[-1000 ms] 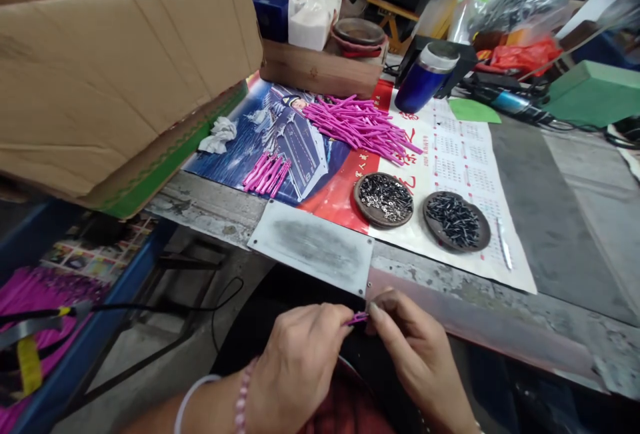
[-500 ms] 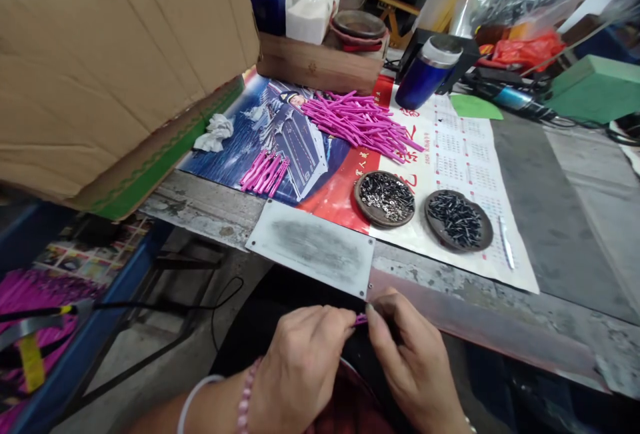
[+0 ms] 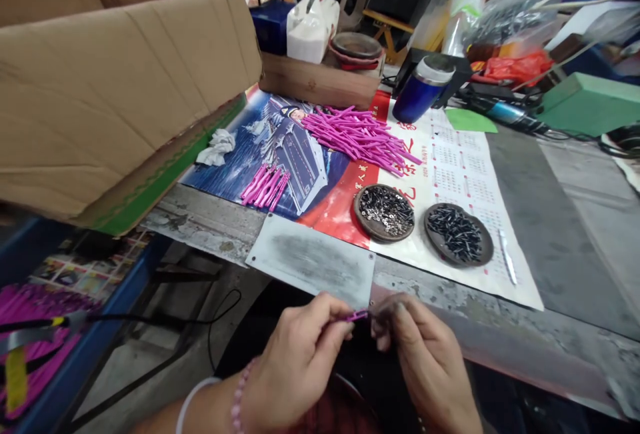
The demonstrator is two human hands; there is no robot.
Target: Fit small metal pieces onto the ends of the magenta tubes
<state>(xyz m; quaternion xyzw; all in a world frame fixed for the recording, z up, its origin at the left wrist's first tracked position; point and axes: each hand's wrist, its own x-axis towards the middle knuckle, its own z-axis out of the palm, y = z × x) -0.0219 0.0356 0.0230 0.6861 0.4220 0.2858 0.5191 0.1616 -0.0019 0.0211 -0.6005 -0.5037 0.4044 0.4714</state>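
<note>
My left hand has a slim magenta piece pinched between thumb and forefinger, in front of me just beyond my lap. Its long axis runs crosswise, nearly level in my view and rising slightly to the right, with the exposed end pointing at my right hand. The fingertips there are bunched right beside that end; I can't tell whether they grip it or anything else.

Past my fingers, at the table's near edge, lies a pale grey rectangular plate, smudged dark in the middle. Beyond it, a small fanned group of magenta pieces lies with the dark-tipped ends away from me, leaning to the right. A larger heap of plain magenta sticks sprawls farther back. To the right sit a round brown dish of black bits and silver rings and a brown dish of black pins.
</note>
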